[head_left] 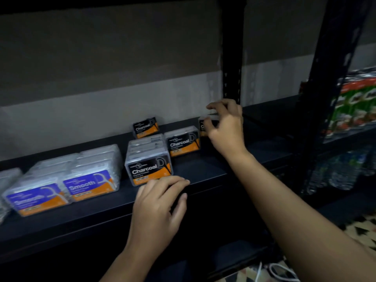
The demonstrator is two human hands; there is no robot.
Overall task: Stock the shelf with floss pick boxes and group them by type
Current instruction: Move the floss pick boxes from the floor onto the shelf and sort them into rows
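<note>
Your right hand [224, 127] reaches far back on the dark shelf [203, 171], fingers curled around a black Charcoal floss box [204, 125] at the row's right end. Your left hand [160, 204] rests on the shelf's front edge, fingers loosely bent, holding nothing, just before a stacked Charcoal box [149, 169]. Purple Smooth boxes [89, 183] sit grouped to the left. A grey wall [112, 78] stands behind; bottled water [341, 171] fills a neighbouring rack.
</note>
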